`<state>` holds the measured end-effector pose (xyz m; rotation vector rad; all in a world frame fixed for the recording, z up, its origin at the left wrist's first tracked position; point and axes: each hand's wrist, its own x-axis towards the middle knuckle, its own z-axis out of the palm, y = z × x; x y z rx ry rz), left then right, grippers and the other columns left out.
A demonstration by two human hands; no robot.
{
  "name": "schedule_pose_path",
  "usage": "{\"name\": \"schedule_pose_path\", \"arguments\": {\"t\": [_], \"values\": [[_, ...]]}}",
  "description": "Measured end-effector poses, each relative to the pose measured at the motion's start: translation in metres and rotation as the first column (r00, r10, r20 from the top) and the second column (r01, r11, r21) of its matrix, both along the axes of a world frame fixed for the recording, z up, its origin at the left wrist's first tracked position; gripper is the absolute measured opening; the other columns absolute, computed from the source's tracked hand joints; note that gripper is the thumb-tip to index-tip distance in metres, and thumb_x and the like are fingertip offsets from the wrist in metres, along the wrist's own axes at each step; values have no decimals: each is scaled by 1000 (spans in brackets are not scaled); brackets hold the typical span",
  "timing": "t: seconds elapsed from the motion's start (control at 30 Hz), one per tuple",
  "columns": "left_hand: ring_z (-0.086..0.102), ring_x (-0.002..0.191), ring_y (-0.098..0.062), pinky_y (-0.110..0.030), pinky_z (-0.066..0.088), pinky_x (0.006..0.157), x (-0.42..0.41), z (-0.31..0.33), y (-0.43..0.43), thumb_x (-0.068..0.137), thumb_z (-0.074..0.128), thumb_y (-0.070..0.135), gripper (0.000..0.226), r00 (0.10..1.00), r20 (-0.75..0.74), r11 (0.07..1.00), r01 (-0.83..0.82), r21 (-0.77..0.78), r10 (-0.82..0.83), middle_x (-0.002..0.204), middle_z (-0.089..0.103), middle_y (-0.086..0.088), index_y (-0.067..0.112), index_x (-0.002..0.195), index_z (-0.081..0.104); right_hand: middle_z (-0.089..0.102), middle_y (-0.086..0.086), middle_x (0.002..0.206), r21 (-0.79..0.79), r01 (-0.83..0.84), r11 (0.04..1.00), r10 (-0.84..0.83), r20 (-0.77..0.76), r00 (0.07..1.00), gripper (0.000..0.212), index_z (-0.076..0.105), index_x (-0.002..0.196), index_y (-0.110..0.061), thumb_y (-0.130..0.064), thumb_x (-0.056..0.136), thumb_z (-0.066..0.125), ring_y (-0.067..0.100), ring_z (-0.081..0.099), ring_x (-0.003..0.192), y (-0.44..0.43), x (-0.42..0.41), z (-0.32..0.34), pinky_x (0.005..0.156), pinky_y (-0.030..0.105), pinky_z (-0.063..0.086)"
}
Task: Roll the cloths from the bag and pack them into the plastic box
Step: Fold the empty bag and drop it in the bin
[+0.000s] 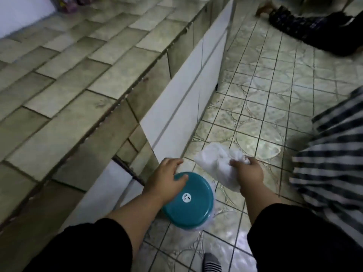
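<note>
**Both hands full above the tiled floor**

Here's the left hand [167, 178], reaching forward from a black sleeve [88, 246], palm down and fingers spread wide over the teal lid [187, 199] of the plastic box [211, 213]. The thumb lies across the lid's near top, the fingertips curl over its far rim, so the hand clasps the box from above. The lid is on, a small white sticker [186, 197] showing near its centre. Only a thin pale sliver of the box's wall peeks out below the lid's right edge, so what's inside cannot be seen.

Over to the right hand [248, 173], just beside it, forearm angled in from the lower right, wrist a little bent. The fingers are closed tight around a white cloth [218, 163]; the cloth bunches out of the fist to the upper left and hangs crumpled below the knuckles. It's loose, not rolled, and it's held in the air over the floor [265, 95], apart from the box.

To the left runs a tiled counter [78, 75] with white cabinet doors [182, 107] beneath. A striped cloth [330, 163] fills the right edge, blurred. At the bottom, a striped sock [212, 263] stands on the tiles.
</note>
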<state>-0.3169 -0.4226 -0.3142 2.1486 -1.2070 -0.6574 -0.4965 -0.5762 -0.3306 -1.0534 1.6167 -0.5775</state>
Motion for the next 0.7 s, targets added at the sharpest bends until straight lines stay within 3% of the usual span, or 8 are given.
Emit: {"name": "schedule_pose_path", "arguments": {"t": [0.1, 0.2, 0.3, 0.47, 0.6, 0.7], "values": [[53, 114, -20, -34, 46, 95, -2, -81, -10, 80, 63, 45, 57, 999, 15, 939, 23, 343, -30, 134, 45, 1, 28, 132, 49, 56, 5, 76, 97, 134, 986, -137, 20, 990, 33, 55, 94, -11, -17, 72, 79, 25, 53, 72, 1, -11, -72, 77, 34, 44], [44, 126, -23, -35, 39, 103, -1, -152, -26, 81, 62, 48, 65, 977, 70, 825, 130, 550, -201, 144, 36, -2, 23, 138, 43, 53, 0, 71, 190, 211, 959, -230, 82, 970, 32, 52, 92, -11, -13, 74, 78, 21, 50, 66, 2, -8, -138, 73, 28, 40], [41, 129, -25, -36, 37, 103, -2, -212, -53, 81, 58, 46, 62, 900, 172, 771, 230, 594, -401, 145, 37, -3, 22, 137, 44, 53, 2, 76, 282, 259, 924, -317, 182, 931, 30, 49, 87, -12, -13, 76, 77, 23, 50, 70, 1, 3, -194, 71, 28, 40], [15, 143, -25, -48, 14, 114, -14, -285, -98, 83, 56, 47, 67, 731, 250, 681, 378, 627, -635, 155, 20, -7, 21, 142, 36, 57, 3, 105, 406, 328, 853, -458, 281, 844, 25, 52, 94, -15, -14, 80, 73, 27, 55, 98, -10, 9, -254, 100, 43, 41], [12, 144, -19, -53, 5, 115, -22, -318, -126, 84, 53, 51, 75, 691, 190, 640, 481, 599, -697, 157, 19, 0, 26, 148, 24, 57, -4, 83, 386, 355, 852, -465, 243, 851, 24, 49, 77, -14, -21, 82, 72, 25, 54, 87, -20, 6, -281, 86, 36, 43], [21, 141, -18, -57, -2, 114, -24, -329, -136, 85, 46, 59, 71, 670, 177, 612, 495, 617, -721, 152, 30, 3, 32, 147, 26, 56, -6, 84, 387, 342, 856, -457, 260, 851, 23, 51, 82, -13, -26, 83, 69, 26, 55, 85, -26, 6, -291, 88, 38, 44]]}}
